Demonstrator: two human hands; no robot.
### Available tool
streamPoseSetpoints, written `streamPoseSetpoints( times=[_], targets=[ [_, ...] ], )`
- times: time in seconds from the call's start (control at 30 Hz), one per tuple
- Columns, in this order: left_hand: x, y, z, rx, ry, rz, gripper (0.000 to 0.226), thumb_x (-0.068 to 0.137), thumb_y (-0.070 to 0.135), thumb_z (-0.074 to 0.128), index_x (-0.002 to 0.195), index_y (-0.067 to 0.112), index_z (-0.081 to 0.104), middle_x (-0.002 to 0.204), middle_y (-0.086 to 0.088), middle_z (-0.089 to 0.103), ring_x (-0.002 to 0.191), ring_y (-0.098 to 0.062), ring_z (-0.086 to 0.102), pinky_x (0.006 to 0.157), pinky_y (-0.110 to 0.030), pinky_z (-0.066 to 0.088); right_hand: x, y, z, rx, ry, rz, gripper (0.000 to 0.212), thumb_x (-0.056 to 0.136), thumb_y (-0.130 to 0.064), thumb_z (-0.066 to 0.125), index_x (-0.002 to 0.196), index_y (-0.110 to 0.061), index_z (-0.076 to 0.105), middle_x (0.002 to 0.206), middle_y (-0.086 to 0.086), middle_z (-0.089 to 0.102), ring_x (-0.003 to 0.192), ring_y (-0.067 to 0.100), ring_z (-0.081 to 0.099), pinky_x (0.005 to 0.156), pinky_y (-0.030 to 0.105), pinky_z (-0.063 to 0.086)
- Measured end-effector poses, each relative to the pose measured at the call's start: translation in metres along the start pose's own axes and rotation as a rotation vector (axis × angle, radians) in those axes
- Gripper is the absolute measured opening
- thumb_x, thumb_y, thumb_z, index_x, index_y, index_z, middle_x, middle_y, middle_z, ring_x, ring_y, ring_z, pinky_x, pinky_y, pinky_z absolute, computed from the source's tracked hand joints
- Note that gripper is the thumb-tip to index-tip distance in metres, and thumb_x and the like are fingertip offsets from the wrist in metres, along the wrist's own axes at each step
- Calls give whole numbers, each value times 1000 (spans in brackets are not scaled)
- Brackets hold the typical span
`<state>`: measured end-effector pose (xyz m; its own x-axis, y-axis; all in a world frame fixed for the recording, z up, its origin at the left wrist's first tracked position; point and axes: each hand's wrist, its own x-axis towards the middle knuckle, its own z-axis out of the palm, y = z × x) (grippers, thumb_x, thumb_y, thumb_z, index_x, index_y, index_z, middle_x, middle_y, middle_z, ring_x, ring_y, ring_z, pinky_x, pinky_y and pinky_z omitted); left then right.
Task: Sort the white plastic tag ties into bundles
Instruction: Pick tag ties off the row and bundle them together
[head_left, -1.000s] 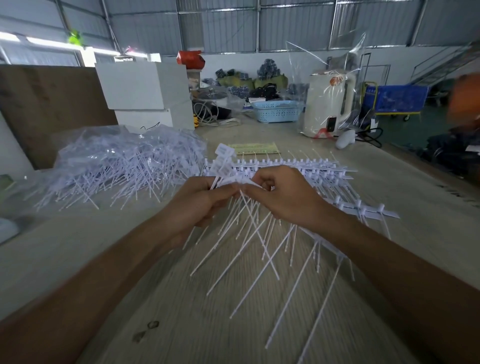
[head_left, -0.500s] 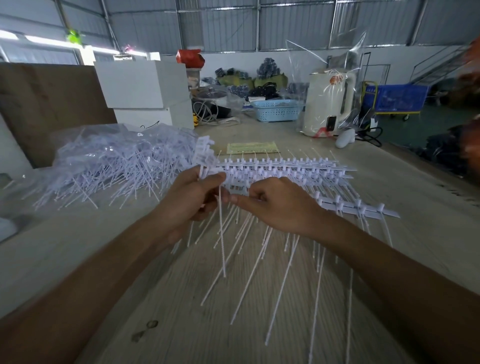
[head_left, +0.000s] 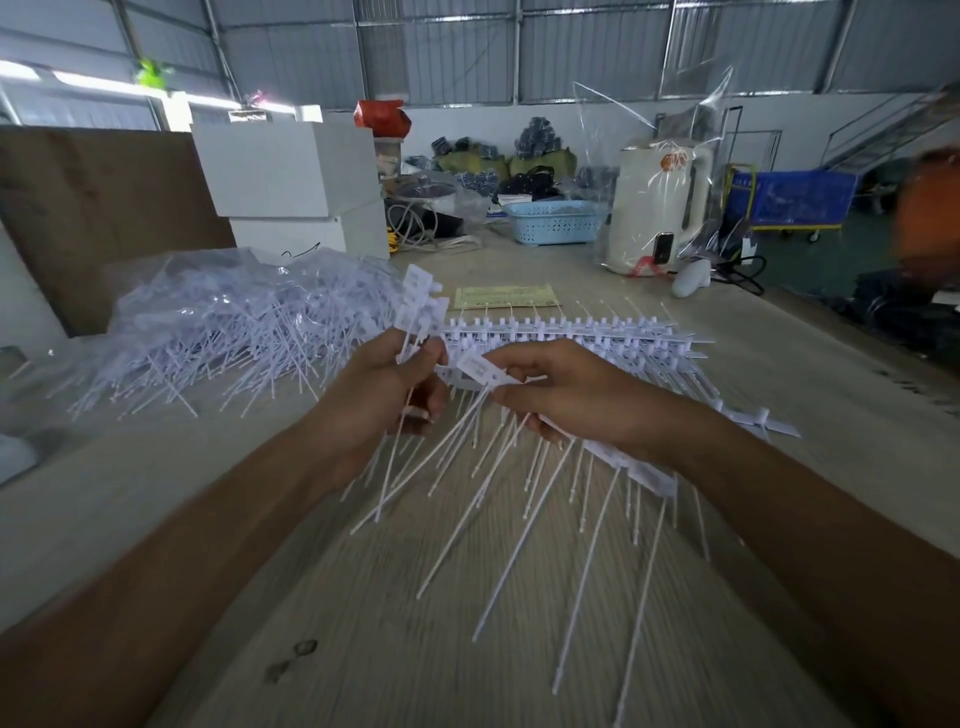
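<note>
From the head camera we see both our hands raised just over the tabletop (head_left: 363, 649), working at the near end of a long row of white tag ties (head_left: 597, 338). Our left hand (head_left: 384, 400) is curled round a small bundle of ties (head_left: 418, 306), heads up and stems hanging down between the fingers; we judge it is held upright so each new tie can be slid in alongside, heads level. Our right hand (head_left: 566, 395) pinches a single tie (head_left: 480, 371) by its flat head, close beside the left hand's bundle, its stem trailing down toward the tabletop. It looks to be on its way across to join the bundle.

The row lies across the tabletop just beyond our hands, heads in line and stems fanned toward us, which keeps each head easy to pick off. To the left, well apart, a loose heap of ties in clear plastic (head_left: 234, 322) waits unsorted. At the far side stand white boxes (head_left: 291, 171), a blue basket (head_left: 553, 221) and a wrapped kettle (head_left: 654, 208).
</note>
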<state>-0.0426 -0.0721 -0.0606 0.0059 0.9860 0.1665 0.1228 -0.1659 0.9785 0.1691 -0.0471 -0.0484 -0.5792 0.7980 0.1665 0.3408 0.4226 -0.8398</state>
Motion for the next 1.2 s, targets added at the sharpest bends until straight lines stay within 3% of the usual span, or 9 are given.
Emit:
streamPoseSetpoints(
  times=[0.17,0.3,0.4,0.5,0.6,0.8,0.93,1.03,1.2],
  targets=[
    [-3,2,3,37,-11,-43,34,100,48,52,87,19,66,52,8,31,43,-9,22,40,-19,22,-2,4,-1,37,16,38,32,100,-18,60,127,-33,66,72,-7,65,59,11,58,46,25,45],
    [-10,7,9,93,-86,2,32,88,53,63,79,25,74,54,9,31,45,-7,24,42,-20,21,-3,0,0,80,14,42,25,99,-14,60,123,-19,65,74,7,68,60,14,56,46,25,42],
    [-12,6,13,187,-87,78,33,92,43,65,66,23,68,49,8,37,41,-6,29,42,-19,23,-4,-4,4,200,2,49,22,96,-15,66,114,-3,60,75,13,70,60,17,58,44,24,40],
    [-9,3,16,158,-26,74,43,95,32,65,54,24,60,47,6,36,40,-9,27,43,-20,21,-6,-6,2,169,-36,112,27,96,-22,67,108,2,63,86,19,73,61,18,64,48,24,48],
    [-8,0,20,170,-8,71,44,94,29,65,51,23,59,45,7,35,39,-10,27,42,-19,21,-7,-6,3,105,-77,118,28,98,-22,64,91,5,70,78,16,69,55,17,61,51,25,50],
    [-5,-2,14,165,6,41,45,94,28,64,50,21,57,42,6,33,35,-11,24,40,-17,22,-2,-9,13,-228,140,-57,29,92,-21,70,67,-9,64,53,3,63,41,12,58,44,24,46],
    [-4,-3,13,187,24,53,47,93,22,64,47,19,54,42,2,36,34,-11,29,40,-18,26,-1,-13,23,-577,199,-199,26,90,-22,68,65,-20,60,54,-7,52,49,8,49,56,30,43],
    [-2,-2,12,232,25,77,40,93,24,64,60,3,55,46,1,38,38,-10,32,41,-21,27,0,-13,28,-540,161,-217,24,93,-24,66,71,-16,63,58,-4,58,50,11,54,53,31,41],
    [-4,1,8,160,-29,53,37,99,40,57,68,22,62,61,-7,64,40,-11,37,40,-17,25,-1,-11,14,-348,52,-88,29,97,-28,64,77,-7,65,67,8,68,43,3,59,48,24,47]
  ],
)
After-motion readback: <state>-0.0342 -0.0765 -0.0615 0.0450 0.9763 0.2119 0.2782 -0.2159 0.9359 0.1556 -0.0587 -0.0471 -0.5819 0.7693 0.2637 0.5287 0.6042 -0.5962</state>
